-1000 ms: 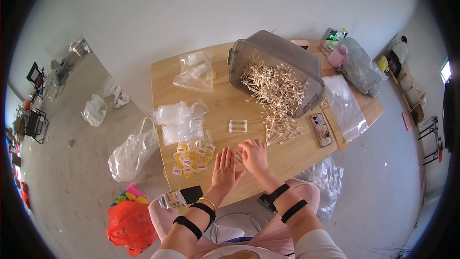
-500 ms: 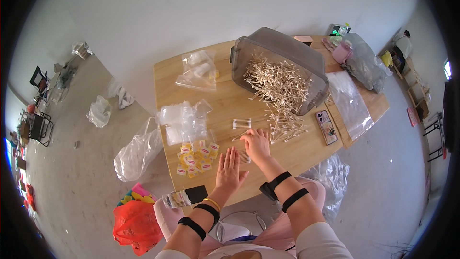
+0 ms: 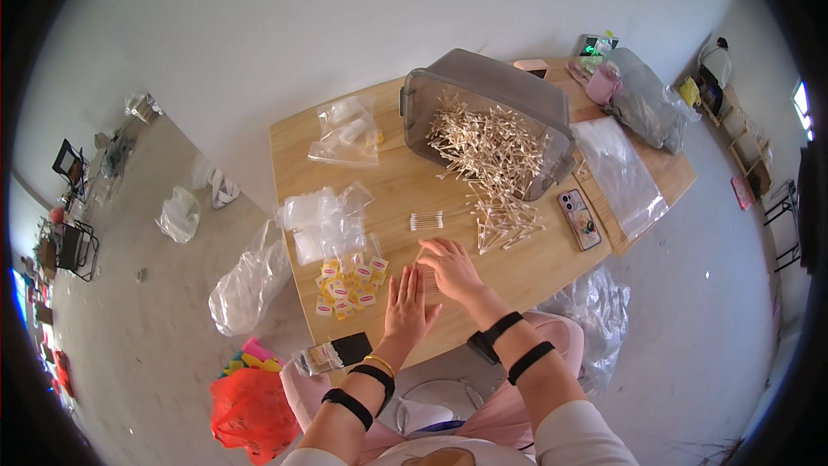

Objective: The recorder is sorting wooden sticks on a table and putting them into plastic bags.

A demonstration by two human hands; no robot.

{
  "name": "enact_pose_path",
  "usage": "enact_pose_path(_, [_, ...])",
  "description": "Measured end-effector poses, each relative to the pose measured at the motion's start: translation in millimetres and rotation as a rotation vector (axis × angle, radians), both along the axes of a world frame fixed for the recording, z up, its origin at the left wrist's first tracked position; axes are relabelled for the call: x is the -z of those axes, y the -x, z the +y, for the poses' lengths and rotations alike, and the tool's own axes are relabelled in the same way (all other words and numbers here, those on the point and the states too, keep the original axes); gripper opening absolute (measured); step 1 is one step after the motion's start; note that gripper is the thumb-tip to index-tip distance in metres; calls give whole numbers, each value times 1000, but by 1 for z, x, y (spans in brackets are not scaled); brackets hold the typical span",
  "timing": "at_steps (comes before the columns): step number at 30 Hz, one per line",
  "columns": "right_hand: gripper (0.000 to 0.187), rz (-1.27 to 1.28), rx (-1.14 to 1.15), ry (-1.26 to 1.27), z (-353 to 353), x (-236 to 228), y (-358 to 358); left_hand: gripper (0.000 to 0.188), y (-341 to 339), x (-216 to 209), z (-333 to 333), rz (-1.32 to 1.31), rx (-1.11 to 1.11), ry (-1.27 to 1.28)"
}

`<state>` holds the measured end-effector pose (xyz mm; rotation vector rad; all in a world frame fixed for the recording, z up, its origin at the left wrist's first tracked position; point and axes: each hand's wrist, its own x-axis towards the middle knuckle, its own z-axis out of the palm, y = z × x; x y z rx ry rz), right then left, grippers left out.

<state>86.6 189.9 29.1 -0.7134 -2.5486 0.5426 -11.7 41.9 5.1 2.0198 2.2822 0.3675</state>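
My left hand lies flat on the wooden table, fingers stretched out, along the left end of a row of cotton swabs. Over that row, my right hand is bent, its fingertips pinching what looks like a single cotton swab close to my left fingertips. The right hand covers part of the row. Farther up the table lies a second neat row of cotton swabs, apart from both hands. A loose heap of cotton swabs spills out of a grey plastic bin tipped on its side.
Yellow-and-white labels and clear plastic bags lie left of my hands; another bag is farther back. At right are a phone, a plastic sheet and a pink cup. A black-and-clear packet sits at the near edge.
My right hand has moved left and slightly nearer, bringing its fingertips close to the left hand's. The left hand stays flat. The whole view has shifted a little.
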Motion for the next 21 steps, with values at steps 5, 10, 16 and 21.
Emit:
enact_pose_path(5, [37,-99,-79,-1,27,3,3,87,-1,6,0,18,-17,-30])
enact_pose_path(10, [39,-60,99,-32,33,-6,-21,86,-4,1,-8,-5,-20,5])
enact_pose_path(16, [44,68,213,127,-18,0,-63,86,-10,-9,-2,69,-13,63])
enact_pose_path(21, [48,86,220,106,-59,13,-72,90,-12,-7,8,76,-13,177])
